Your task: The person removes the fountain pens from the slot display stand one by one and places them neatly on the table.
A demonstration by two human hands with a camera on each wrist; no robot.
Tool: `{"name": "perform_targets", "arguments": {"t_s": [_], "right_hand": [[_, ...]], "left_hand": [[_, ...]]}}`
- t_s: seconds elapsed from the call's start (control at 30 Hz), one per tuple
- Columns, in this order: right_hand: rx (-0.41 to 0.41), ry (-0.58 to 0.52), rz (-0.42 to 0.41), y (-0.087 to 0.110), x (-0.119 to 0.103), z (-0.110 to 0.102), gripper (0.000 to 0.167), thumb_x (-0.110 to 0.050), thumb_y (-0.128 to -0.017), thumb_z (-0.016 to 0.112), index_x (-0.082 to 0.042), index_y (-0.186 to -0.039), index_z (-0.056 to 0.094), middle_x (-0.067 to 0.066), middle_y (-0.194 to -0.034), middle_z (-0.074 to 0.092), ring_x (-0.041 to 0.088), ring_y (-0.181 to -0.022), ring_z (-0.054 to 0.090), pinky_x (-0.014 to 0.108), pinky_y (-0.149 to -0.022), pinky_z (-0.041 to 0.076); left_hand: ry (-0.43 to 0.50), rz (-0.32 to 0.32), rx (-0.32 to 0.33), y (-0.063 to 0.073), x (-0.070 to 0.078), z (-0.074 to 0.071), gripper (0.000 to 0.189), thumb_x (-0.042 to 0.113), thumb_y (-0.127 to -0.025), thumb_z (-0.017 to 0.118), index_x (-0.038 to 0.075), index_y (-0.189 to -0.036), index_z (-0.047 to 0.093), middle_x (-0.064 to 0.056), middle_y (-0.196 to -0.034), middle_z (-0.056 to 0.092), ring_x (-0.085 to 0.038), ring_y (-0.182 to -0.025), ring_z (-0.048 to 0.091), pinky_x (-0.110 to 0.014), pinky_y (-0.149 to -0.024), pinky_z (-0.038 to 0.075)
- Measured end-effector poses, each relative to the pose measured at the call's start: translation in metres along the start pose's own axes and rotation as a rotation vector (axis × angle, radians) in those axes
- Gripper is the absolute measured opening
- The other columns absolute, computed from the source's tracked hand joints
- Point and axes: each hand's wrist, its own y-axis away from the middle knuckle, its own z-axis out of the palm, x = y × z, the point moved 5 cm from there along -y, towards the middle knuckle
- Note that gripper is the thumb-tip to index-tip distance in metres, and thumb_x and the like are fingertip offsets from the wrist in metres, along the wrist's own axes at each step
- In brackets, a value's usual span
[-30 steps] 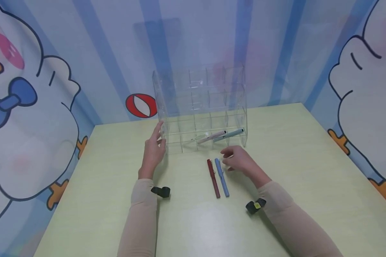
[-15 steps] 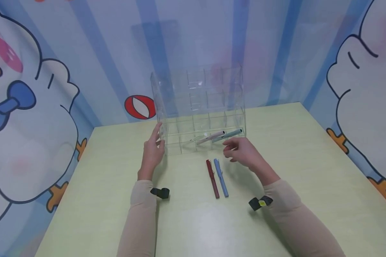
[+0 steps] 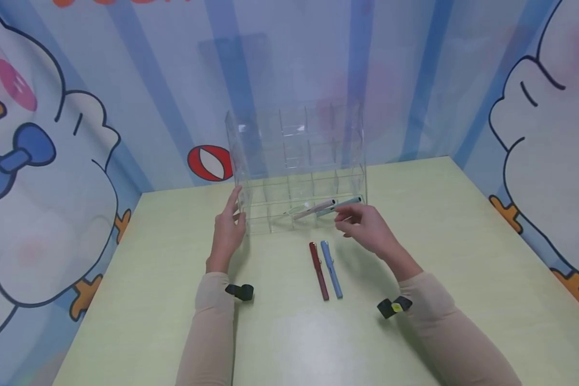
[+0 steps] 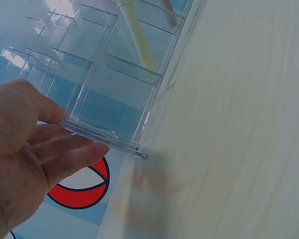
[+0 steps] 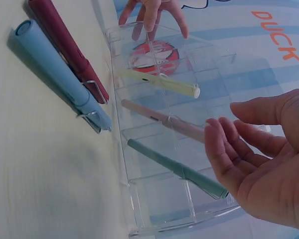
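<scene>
A clear acrylic rack (image 3: 258, 219) with several compartments stands at the back of the table. My left hand (image 3: 228, 230) rests at its left side, fingers against the side panel. In the right wrist view, a pale yellow pen (image 5: 164, 83), a pinkish pen (image 5: 159, 117) and a green pen (image 5: 169, 164) lean in separate lower compartments. My right hand (image 3: 366, 228) hovers before the rack's right end, near the green pen, its fingers loosely bent with nothing between thumb and fingertips. On the table, a dark red pen (image 3: 319, 272) and a blue pen (image 3: 332, 269) lie side by side.
The pale table (image 3: 289, 343) runs back to a striped blue wall sheet (image 3: 173, 80) printed with cartoon ducks and a red ball (image 3: 209, 162). Small black cameras sit on both wrists. The rack's upper tiers rise behind the pens.
My right hand has moved up and away from beside the blue pen, toward the rack's right end. The left hand stays at the rack's side; the pens keep their places.
</scene>
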Motion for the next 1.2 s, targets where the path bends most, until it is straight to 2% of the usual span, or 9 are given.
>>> {"name": "perform_targets", "arguments": {"t_s": [0.1, 0.37, 0.57, 0.7, 0.9, 0.97, 1.07, 1.13, 1.2], "right_hand": [[0.038, -0.006, -0.043, -0.001, -0.001, -0.005, 0.032, -0.002, -0.095, 0.065, 0.007, -0.126, 0.061, 0.019, -0.107, 0.067, 0.031, -0.096, 0.067, 0.043, -0.077, 0.061], [0.159, -0.030, -0.086, -0.004, 0.003, -0.021, 0.033, -0.002, -0.095, 0.065, 0.008, -0.126, 0.061, 0.023, -0.108, 0.067, 0.033, -0.097, 0.066, 0.032, -0.072, 0.061], [0.275, -0.063, -0.088, -0.007, 0.012, -0.032, 0.033, -0.001, -0.094, 0.065, 0.007, -0.126, 0.062, 0.026, -0.112, 0.066, 0.031, -0.094, 0.066, 0.027, -0.069, 0.060], [0.318, -0.087, -0.072, -0.010, 0.018, -0.035, 0.034, 0.000, -0.093, 0.065, 0.007, -0.126, 0.062, 0.026, -0.112, 0.067, 0.025, -0.090, 0.064, 0.027, -0.067, 0.060], [0.383, -0.060, -0.079, -0.015, 0.029, -0.038, 0.034, 0.000, -0.091, 0.068, 0.004, -0.125, 0.064, 0.021, -0.119, 0.066, 0.026, -0.103, 0.062, 0.014, -0.072, 0.054], [0.381, -0.046, -0.081, -0.016, 0.031, -0.038, 0.035, -0.001, -0.091, 0.069, 0.003, -0.126, 0.063, 0.019, -0.123, 0.064, 0.029, -0.111, 0.061, 0.018, -0.079, 0.054], [0.361, -0.032, -0.078, -0.016, 0.033, -0.037, 0.038, -0.003, -0.092, 0.069, 0.003, -0.129, 0.061, 0.018, -0.130, 0.061, 0.030, -0.120, 0.057, 0.032, -0.090, 0.055], [0.349, -0.028, -0.080, -0.017, 0.033, -0.036, 0.041, -0.003, -0.092, 0.068, 0.002, -0.131, 0.059, 0.018, -0.132, 0.060, 0.030, -0.124, 0.056, 0.041, -0.094, 0.055], [0.343, -0.022, -0.089, -0.019, 0.033, -0.035, 0.043, -0.002, -0.092, 0.068, 0.002, -0.133, 0.059, 0.018, -0.134, 0.060, 0.031, -0.127, 0.054, 0.045, -0.095, 0.054]], "left_hand": [[-0.008, -0.001, 0.008, 0.000, -0.002, 0.000, 0.069, 0.003, -0.101, 0.053, 0.033, -0.158, 0.028, -0.024, -0.146, 0.048, -0.039, -0.120, 0.060, -0.050, -0.097, 0.052], [-0.023, 0.024, 0.012, -0.002, 0.000, 0.000, 0.068, 0.002, -0.101, 0.053, 0.029, -0.159, 0.029, -0.025, -0.145, 0.049, -0.039, -0.119, 0.061, -0.049, -0.096, 0.053], [-0.008, 0.010, 0.006, 0.000, 0.000, 0.000, 0.067, 0.003, -0.101, 0.053, 0.028, -0.159, 0.029, -0.025, -0.146, 0.049, -0.040, -0.119, 0.061, -0.049, -0.096, 0.053], [-0.008, 0.009, 0.007, 0.000, -0.001, -0.001, 0.068, 0.003, -0.101, 0.053, 0.029, -0.159, 0.029, -0.024, -0.146, 0.048, -0.040, -0.119, 0.061, -0.049, -0.097, 0.052], [-0.011, 0.012, 0.011, -0.001, -0.002, 0.000, 0.069, 0.004, -0.101, 0.053, 0.031, -0.159, 0.028, -0.023, -0.146, 0.049, -0.039, -0.119, 0.061, -0.049, -0.096, 0.053], [-0.012, 0.014, 0.010, -0.001, -0.002, 0.000, 0.069, 0.004, -0.101, 0.053, 0.032, -0.159, 0.028, -0.024, -0.146, 0.049, -0.039, -0.119, 0.061, -0.049, -0.096, 0.053], [-0.008, 0.011, 0.007, 0.000, -0.003, 0.000, 0.070, 0.004, -0.101, 0.053, 0.035, -0.158, 0.027, -0.023, -0.146, 0.049, -0.039, -0.119, 0.061, -0.049, -0.096, 0.053], [-0.004, 0.009, 0.004, 0.000, -0.003, 0.000, 0.070, 0.005, -0.102, 0.053, 0.035, -0.159, 0.027, -0.023, -0.146, 0.049, -0.039, -0.119, 0.061, -0.049, -0.096, 0.053], [0.003, 0.007, 0.001, 0.000, -0.002, 0.000, 0.070, 0.005, -0.102, 0.052, 0.035, -0.159, 0.026, -0.023, -0.146, 0.048, -0.040, -0.120, 0.060, -0.050, -0.096, 0.052]]}}
